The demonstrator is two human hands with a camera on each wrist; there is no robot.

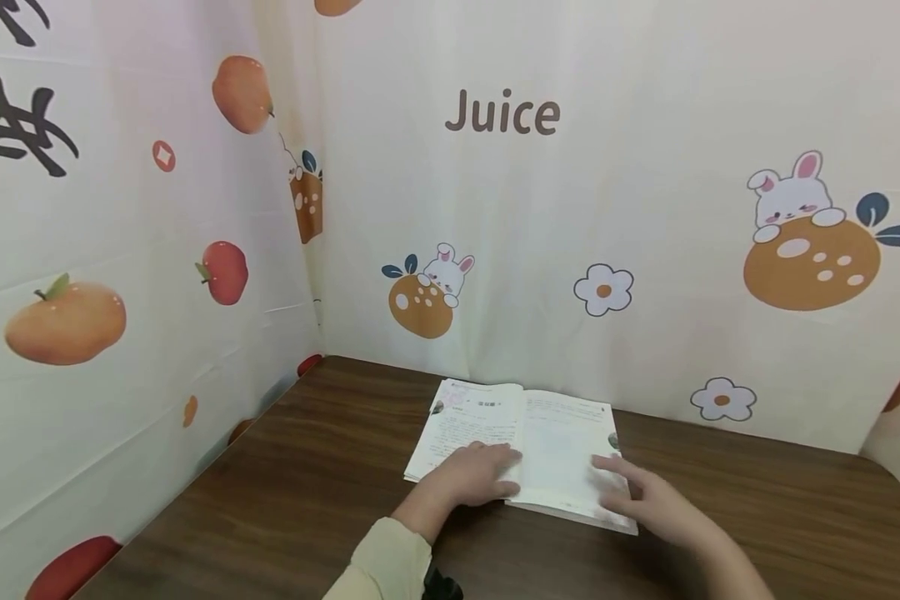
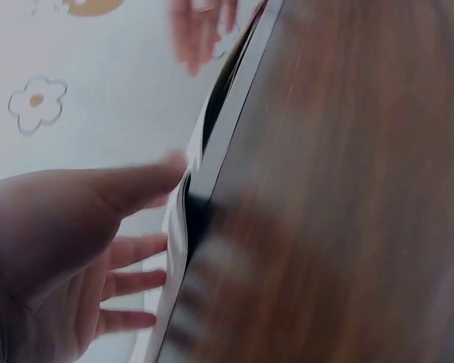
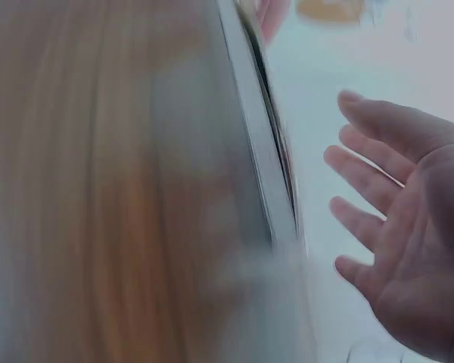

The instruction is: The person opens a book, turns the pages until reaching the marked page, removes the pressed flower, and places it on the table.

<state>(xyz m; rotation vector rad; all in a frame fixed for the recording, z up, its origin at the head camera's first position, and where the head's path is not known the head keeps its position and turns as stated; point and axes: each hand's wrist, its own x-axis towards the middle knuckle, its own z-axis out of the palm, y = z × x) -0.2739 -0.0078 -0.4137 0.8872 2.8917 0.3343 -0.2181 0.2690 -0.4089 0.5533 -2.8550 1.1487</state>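
Note:
An open book (image 1: 558,450) lies on the wooden table, its left page printed with text and its right page mostly pale. My left hand (image 1: 474,473) rests on the left page near the spine; in the left wrist view its fingertips touch the paper and the fingers are fairly straight. Over the right page's outer edge is my right hand (image 1: 656,500), slightly blurred. The right wrist view shows that hand (image 3: 408,219) spread and apart from the book (image 3: 268,136), holding nothing.
The brown wooden table (image 1: 330,450) stretches to both sides of the book. Behind it hangs a white curtain (image 1: 525,208) printed with fruit, flowers and rabbits. A second printed curtain (image 1: 135,217) runs along the left edge.

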